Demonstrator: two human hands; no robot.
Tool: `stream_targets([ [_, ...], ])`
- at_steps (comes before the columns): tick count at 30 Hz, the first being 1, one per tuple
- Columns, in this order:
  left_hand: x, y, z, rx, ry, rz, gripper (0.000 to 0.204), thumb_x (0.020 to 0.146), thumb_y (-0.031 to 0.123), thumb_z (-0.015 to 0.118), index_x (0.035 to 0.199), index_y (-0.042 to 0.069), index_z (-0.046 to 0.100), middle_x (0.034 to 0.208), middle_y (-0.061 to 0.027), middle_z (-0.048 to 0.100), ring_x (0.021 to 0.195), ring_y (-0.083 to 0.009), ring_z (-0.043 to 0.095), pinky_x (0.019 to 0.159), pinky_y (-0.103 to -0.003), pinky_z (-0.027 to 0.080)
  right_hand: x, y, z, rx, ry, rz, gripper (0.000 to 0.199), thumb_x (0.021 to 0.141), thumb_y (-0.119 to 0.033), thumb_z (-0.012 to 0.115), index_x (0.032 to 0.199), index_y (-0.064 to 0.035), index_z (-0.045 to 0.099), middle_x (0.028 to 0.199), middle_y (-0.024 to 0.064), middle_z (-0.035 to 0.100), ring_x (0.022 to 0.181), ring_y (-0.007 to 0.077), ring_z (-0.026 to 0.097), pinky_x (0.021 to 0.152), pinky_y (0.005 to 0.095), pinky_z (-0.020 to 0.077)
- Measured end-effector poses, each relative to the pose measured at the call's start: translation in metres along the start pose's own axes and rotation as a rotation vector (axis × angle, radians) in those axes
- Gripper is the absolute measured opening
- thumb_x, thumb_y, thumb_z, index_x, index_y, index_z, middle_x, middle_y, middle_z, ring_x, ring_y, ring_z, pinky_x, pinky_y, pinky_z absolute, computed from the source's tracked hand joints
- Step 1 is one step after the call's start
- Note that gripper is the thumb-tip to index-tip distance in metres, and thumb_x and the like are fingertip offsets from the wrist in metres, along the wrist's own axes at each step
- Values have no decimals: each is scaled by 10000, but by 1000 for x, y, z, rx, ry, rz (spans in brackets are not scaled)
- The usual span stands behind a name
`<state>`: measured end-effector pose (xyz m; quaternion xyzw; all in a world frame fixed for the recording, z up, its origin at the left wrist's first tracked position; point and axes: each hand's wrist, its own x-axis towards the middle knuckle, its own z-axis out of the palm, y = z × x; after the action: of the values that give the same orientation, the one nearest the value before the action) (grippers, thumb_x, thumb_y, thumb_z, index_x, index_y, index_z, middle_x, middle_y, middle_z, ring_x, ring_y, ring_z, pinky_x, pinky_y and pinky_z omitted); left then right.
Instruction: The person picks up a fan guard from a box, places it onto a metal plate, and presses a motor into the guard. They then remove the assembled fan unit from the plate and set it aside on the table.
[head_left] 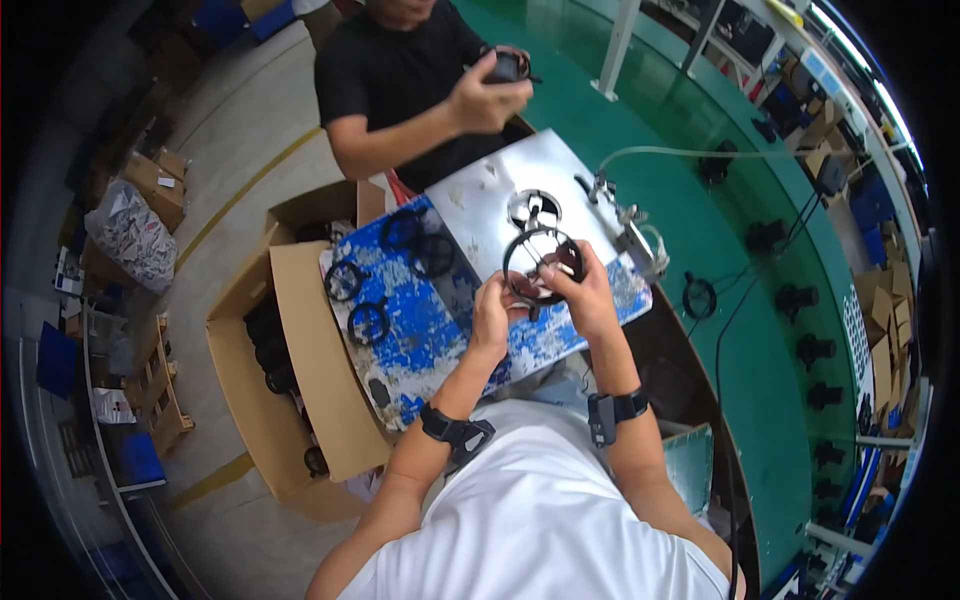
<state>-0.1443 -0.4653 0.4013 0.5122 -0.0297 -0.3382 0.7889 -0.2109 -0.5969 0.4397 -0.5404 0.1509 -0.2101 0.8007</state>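
From my remote feed off the head camera, I see both hands raised over a worn blue work board (420,340), gripping one black ring-shaped part (538,262) between them. My left hand (495,312) is closed on the ring's lower left edge, thumb and fingers pinching the rim; my right hand (590,295) is closed on its right side, fingers curled over the rim and into the open centre. The ring is held in the air, tilted toward the camera, just in front of a bare metal plate (480,200) that lies on the far part of the board. A round cut-out fixture (533,207) sits in that plate directly beyond the held ring. On the blue board to my left lie several more black rings (368,322), some touching one another, others a little apart. An open cardboard box (300,330) stands against the board's left edge, with dark parts inside it. To the right of the plate a small metal tool with a pale hose (640,245) rests at the board's corner, and past it a row of black parts (800,298) sits on a green conveyor belt (700,180). Across the board a second person in a black shirt (400,70) stands holding a dark object (505,68) in one raised hand. Black straps circle both my wrists.
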Motion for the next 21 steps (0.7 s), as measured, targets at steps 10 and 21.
stream_targets([
  [10, 26, 4, 53, 732, -429, 288, 475, 808, 120, 707, 1214, 2, 490, 882, -78, 600, 659, -104, 568, 600, -265, 486, -26, -2, -70, -173, 103, 99, 394, 789, -44, 715, 1139, 5, 542, 978, 60, 622, 871, 130, 606, 759, 251, 486],
  [21, 82, 4, 61, 842, -245, 392, 489, 670, 230, 731, 1095, 30, 595, 741, -143, 655, 694, -249, 675, 656, -346, 523, 31, 10, -69, -624, 200, -115, 318, 768, -32, 596, 1071, 47, 543, 873, 47, 584, 730, 107, 541, 601, 259, 451],
])
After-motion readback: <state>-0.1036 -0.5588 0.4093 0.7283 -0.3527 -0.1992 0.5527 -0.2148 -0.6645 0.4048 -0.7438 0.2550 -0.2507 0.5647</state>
